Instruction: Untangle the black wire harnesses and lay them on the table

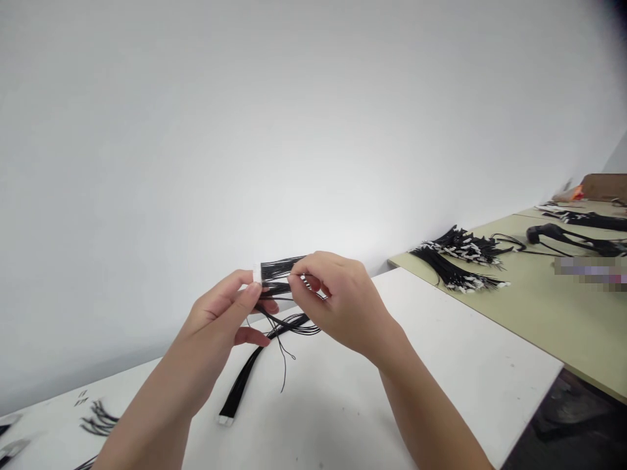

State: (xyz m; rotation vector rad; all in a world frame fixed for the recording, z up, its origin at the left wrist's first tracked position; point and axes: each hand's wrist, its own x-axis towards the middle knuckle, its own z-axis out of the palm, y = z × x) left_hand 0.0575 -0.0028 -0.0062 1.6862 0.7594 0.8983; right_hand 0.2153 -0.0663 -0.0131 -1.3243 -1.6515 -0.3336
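Note:
Between thumb and forefinger, my left hand (230,307) grips a white connector (257,274) raised above the table. A row of thin black wires (279,267) runs from the connector toward the right. My right hand (337,294) is closed in a pinch among these wires, and the tip of its grip is partly hidden. It appears to hold one thin black wire. Below both hands hangs more loose black wire, with thin ends dangling. A flat black cable bundle (243,382) slants down to a white end lying on the white table (304,424).
On the yellowish table (529,320) at right lie bundles of black cables with white connectors (460,258). A black strap-like object (548,235) lies farther right. Short black wire pieces (100,421) sit at the lower left. A grey-white wall (245,130) rises behind the white table.

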